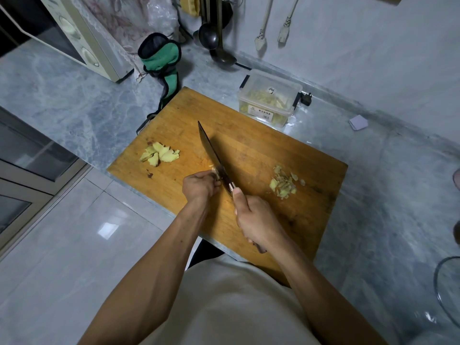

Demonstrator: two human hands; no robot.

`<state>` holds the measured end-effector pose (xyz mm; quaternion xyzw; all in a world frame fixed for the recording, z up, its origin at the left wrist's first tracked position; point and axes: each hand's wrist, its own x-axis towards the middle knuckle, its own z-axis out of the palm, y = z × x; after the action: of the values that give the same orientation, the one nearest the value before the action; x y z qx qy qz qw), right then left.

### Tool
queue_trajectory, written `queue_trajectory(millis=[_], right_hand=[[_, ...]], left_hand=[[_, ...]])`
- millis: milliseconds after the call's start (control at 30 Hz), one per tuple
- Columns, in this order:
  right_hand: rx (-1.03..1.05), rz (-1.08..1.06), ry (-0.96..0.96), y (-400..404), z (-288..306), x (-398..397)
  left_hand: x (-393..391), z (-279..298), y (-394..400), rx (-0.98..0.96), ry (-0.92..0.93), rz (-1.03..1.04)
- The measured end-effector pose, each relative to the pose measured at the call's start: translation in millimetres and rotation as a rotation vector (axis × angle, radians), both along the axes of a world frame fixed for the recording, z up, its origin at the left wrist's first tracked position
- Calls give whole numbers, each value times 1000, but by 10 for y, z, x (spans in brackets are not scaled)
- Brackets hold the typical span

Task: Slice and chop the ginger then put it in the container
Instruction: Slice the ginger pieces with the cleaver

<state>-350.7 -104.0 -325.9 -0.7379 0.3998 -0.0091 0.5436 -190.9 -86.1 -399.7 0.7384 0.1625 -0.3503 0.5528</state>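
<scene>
A wooden cutting board (pixel 261 155) lies on the marble counter. My right hand (pixel 256 221) grips the handle of a cleaver (pixel 211 150), its blade edge down on the board. My left hand (pixel 199 186), fingers curled, holds a small ginger piece (pixel 213 168) against the blade's left side; the piece is mostly hidden. A pile of ginger slices (pixel 159 154) sits on the board's left part. Chopped ginger bits (pixel 283 183) lie on the right part. A clear plastic container (pixel 270 100) with ginger inside stands just beyond the board's far corner, lid on.
A microwave (pixel 74 38) stands at the back left. A green and black cloth (pixel 161 61) lies behind the board. Ladles (pixel 214 36) hang on the wall. A glass bowl rim (pixel 445 290) shows at the right edge. The counter edge runs under the board's near side.
</scene>
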Motion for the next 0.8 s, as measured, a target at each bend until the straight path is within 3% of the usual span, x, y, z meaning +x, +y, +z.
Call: queue_trajectory(millis=[800], right_hand=[[6, -10, 21, 62, 6, -21]], left_hand=[[-85, 119, 23, -10, -34, 33]])
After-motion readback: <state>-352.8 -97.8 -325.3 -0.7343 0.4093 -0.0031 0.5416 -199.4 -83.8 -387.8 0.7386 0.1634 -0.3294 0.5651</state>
